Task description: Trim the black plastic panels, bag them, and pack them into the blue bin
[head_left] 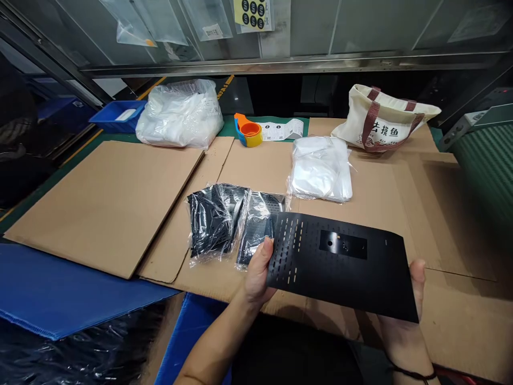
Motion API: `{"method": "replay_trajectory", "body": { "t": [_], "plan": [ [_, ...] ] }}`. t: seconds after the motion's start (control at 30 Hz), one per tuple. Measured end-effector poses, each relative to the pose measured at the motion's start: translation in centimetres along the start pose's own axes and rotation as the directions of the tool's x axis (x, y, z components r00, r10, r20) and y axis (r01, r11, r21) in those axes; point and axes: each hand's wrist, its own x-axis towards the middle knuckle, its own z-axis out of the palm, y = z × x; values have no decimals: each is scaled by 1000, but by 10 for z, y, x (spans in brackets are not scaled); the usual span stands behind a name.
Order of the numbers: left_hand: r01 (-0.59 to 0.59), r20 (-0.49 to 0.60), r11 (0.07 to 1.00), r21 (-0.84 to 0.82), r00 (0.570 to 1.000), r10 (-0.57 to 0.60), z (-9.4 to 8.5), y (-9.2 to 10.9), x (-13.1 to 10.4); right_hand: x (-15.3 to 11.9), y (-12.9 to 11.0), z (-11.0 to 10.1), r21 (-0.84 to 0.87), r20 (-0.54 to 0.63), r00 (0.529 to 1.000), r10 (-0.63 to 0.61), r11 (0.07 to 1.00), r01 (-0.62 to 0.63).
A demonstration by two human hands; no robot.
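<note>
Your left hand (pixel 257 278) and right hand (pixel 401 329) gripped opposite ends of a thin, black, slotted rectangular sheet (pixel 340 283). A clear plastic bag of black pieces (pixel 256 230) lay beyond.

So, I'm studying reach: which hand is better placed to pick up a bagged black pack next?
The left hand, probably: it is close to the nearer bagged pack, while the right hand grips the far end of the black panel. Both hold the panel, so the right would have to support it.

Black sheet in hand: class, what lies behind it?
Brown cardboard shows through some slots of the black sheet; most left hand and right hand fingers are covered.
</note>
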Motion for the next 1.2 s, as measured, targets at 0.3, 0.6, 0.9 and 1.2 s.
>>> {"method": "replay_trajectory", "body": {
  "t": [0.3,0.6,0.9,1.2],
  "plan": [
    [-56,12,998,28,998,56,11,-6,7,-5,-7,6,-95,40,997,-72,993,76],
    [-79,-61,989,128,994,88,9,-7,11,-2,-8,3,-6,30,999,-39,999,39],
    [-128,-119,952,279,979,167,0,0,13,2,-7,7,1,81,996,-34,999,34],
    [-278,-85,835,474,930,358,-20,17,17,-7,-8,24,-13,239,970,46,999,-44]
  ]
}}
